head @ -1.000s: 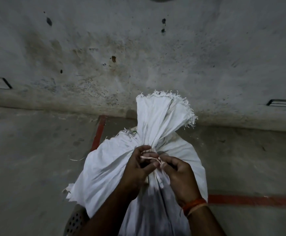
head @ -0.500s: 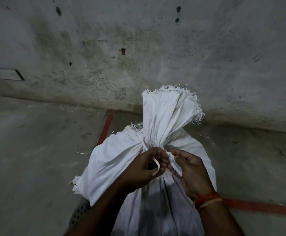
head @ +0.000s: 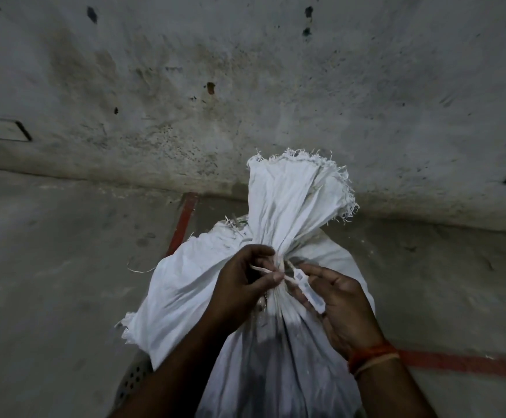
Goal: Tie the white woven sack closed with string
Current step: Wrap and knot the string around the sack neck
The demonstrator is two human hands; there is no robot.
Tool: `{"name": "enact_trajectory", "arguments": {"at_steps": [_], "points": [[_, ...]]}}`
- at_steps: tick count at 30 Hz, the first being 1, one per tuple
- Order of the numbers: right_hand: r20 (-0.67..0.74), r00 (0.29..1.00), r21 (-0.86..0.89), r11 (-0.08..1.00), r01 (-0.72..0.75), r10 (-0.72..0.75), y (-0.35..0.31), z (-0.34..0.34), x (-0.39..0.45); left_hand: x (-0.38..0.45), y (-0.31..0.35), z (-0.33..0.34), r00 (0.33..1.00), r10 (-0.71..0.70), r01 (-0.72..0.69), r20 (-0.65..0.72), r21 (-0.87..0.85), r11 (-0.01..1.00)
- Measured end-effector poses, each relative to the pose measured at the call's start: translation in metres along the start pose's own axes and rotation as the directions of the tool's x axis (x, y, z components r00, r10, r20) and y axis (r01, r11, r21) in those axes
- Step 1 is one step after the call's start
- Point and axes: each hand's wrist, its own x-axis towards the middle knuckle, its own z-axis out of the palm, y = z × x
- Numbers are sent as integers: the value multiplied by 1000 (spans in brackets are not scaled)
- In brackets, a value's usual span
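Head view: a white sack (head: 269, 342) stands on a grey concrete floor (head: 49, 267), close to a stained concrete wall (head: 245, 86). Its mouth is gathered into a tight neck, and above the neck the loose top fans upward with a frayed edge (head: 306, 155) toward the wall.

The left hand (head: 242, 285) sits against the left side of the neck, fingers curled, thumb and forefinger pinching a pale string (head: 263, 269) – the string runs from that pinch to the neck, where it wraps the gathered cloth. The right hand (head: 345, 300) is just right of the neck, palm turned inward, fingers half straight and apart from each other. A flat white tag (head: 310, 292) on the string's other end lies across those fingers; whether the thumb presses it cannot be told – it looks to rest there rather than be gripped. An orange thread band (head: 372, 356) circles the right wrist.

A red line (head: 183, 218) is painted on the floor left of the sack, another (head: 462, 362) runs off to the right behind the wrist. A perforated grey object (head: 131, 384) shows under the sack's lower left. A loose pale strand (head: 138, 268) lies on the floor to the left
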Motion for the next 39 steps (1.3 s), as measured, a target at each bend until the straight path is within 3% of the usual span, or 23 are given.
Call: {"name": "enact_trajectory", "arguments": {"at_steps": [6, 20, 26, 39], "points": [[22, 1000, 106, 994, -17, 14, -3, 0, -2, 1, -8, 3, 988, 53, -46, -147, 48, 998], [14, 999, 86, 995, -42, 41, -5, 7, -4, 0, -13, 13, 974, 153, -112, -166, 231, 966], [29, 999, 99, 994, -38, 35, -7, 11, -6, -4, -14, 19, 956, 171, -100, -239, 282, 954], [32, 999, -63, 997, 45, -43, 0, 16, -6, -5, -14, 19, 939, 259, -148, -226, 413, 898]]}}
